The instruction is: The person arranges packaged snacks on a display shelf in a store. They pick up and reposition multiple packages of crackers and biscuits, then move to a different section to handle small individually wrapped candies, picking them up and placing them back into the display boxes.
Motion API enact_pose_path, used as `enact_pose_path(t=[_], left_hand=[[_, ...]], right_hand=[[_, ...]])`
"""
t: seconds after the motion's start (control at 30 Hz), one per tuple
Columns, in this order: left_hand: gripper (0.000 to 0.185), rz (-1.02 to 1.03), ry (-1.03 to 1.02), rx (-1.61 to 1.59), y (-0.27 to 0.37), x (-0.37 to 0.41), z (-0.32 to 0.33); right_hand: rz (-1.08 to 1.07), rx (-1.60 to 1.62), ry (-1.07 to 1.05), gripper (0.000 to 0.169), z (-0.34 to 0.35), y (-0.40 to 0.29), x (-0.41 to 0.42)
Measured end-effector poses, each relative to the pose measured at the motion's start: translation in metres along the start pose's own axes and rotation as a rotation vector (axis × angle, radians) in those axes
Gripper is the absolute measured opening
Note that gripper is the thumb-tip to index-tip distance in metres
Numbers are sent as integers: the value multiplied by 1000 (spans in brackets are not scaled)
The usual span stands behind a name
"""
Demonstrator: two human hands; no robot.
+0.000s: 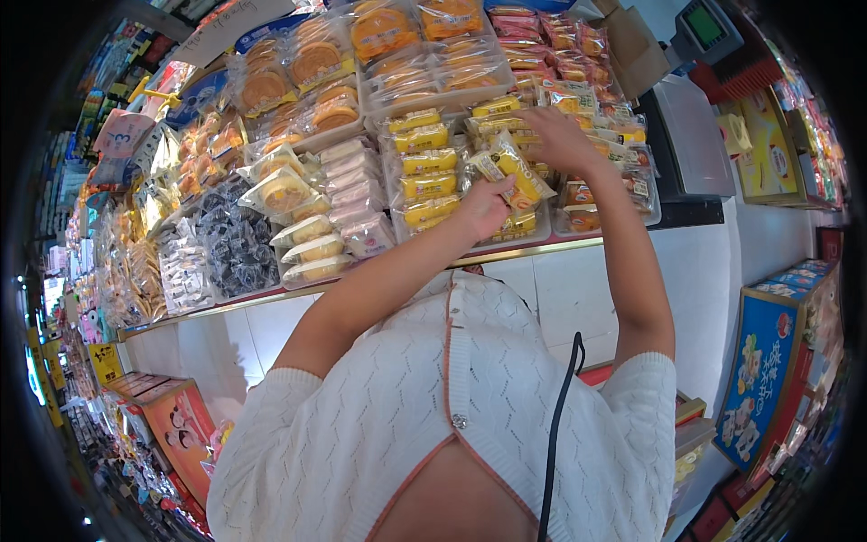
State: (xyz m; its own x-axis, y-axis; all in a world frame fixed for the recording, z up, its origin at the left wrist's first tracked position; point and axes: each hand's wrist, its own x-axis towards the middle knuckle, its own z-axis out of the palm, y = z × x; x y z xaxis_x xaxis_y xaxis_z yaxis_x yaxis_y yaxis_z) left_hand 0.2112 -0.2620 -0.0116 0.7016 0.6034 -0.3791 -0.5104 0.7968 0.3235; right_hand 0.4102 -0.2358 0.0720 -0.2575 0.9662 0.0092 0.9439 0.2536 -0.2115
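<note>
My left hand (485,209) grips a yellow wrapped snack cake (511,169) by its lower edge, thumb on top, above a clear plastic tray of similar packets. Farther back, my right hand (559,139) reaches over the same tray, its fingers on the yellow packets (498,127) there. Its fingertips are partly hidden, so I cannot tell whether it grips one. Left of that tray stands a column of yellow wrapped cakes (428,161). On the right, a tray holds orange-and-white packets (582,196).
Pale pink packets (352,176), dark wrapped sweets (237,237) and round pastries (315,64) fill trays to the left. A weighing scale (691,135) with a raised display (704,30) stands right. The counter's gold-trimmed edge (542,247) runs before me. A blue printed box (758,366) stands lower right.
</note>
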Motion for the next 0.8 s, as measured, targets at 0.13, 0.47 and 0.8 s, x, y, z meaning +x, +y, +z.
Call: enact_pose_path(t=[0.13,0.47,0.8], left_hand=[[37,-23,22,-77,-4,-1,5],[39,0,62,-83,-5,-3,17],[72,-415,49,727,-21,-60,0]], right_hand=[[318,390,-299,70,-25,-23,-7],[199,432,-282,60,8,-31,-22],[53,327,-174,53,9,-22,-26]])
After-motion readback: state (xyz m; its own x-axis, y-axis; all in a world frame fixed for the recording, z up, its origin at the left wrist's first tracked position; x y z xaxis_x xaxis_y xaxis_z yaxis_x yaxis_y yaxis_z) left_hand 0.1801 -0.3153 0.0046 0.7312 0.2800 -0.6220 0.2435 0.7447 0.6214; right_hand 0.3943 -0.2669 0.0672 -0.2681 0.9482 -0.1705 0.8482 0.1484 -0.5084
